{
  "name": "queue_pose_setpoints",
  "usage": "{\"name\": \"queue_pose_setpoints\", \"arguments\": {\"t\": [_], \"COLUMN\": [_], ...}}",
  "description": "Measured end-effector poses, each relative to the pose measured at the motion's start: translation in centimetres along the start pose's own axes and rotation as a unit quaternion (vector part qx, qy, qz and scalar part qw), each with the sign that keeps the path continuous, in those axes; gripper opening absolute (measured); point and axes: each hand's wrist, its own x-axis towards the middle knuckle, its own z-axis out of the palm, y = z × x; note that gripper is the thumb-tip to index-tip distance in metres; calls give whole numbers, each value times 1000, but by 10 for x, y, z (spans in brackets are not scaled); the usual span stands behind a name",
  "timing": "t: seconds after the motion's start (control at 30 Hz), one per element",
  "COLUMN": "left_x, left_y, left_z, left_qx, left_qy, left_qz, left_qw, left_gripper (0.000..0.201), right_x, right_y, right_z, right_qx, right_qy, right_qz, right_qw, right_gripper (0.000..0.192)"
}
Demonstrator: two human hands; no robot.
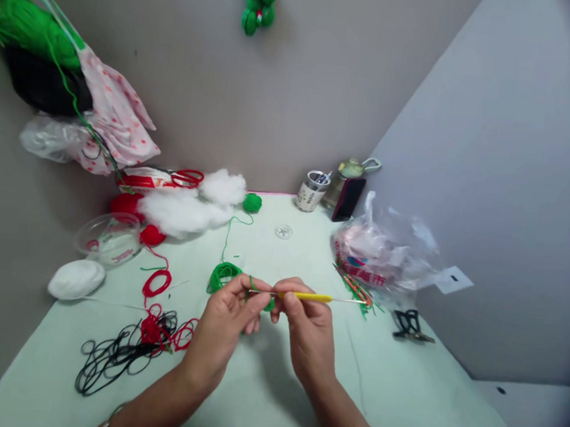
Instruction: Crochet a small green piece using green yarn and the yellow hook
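Both of my hands meet over the middle of the table. Between the fingers of my right hand (pixel 308 330) is a crochet hook with a yellow handle (pixel 312 297), its metal shaft pointing left. My left hand (pixel 231 308) pinches a small piece of green crochet work (pixel 270 304), mostly hidden by the fingers. A green strand runs over the left index finger. Just behind that hand lies a loose coil of green yarn (pixel 223 276), and its strand leads back to a small green ball (pixel 252 202).
Black cord (pixel 113 358) and tangled red yarn (pixel 155 328) lie at left, near a white yarn ball (pixel 76 280) and a clear plastic bowl (pixel 110 236). White stuffing (pixel 186 212) sits behind. At right are a plastic bag (pixel 385 248), black-handled scissors (pixel 412 325) and a phone (pixel 349 199).
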Motion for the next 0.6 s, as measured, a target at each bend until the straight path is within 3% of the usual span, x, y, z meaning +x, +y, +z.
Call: {"name": "queue_pose_setpoints", "arguments": {"t": [0.17, 0.33, 0.43, 0.6], "left_x": [1, 4, 4, 5], "left_y": [8, 14, 13, 9], "left_z": [3, 0, -2, -2], "left_qx": [-47, -60, -56, -52], "left_qy": [35, 31, 22, 18], "left_qz": [-37, -47, -51, -61], "left_qw": [998, 997, 997, 997], "left_gripper": [41, 43, 41, 37], "right_x": [2, 25, 70, 181], "right_y": [-11, -22, -13, 11], "right_z": [-6, -45, -75, -112], "right_qx": [-26, -164, -236, -301], "right_qy": [-41, -121, -58, 67], "right_qz": [34, 78, 79, 75], "right_qw": [998, 976, 967, 948], "right_gripper": [22, 28, 32, 33]}}
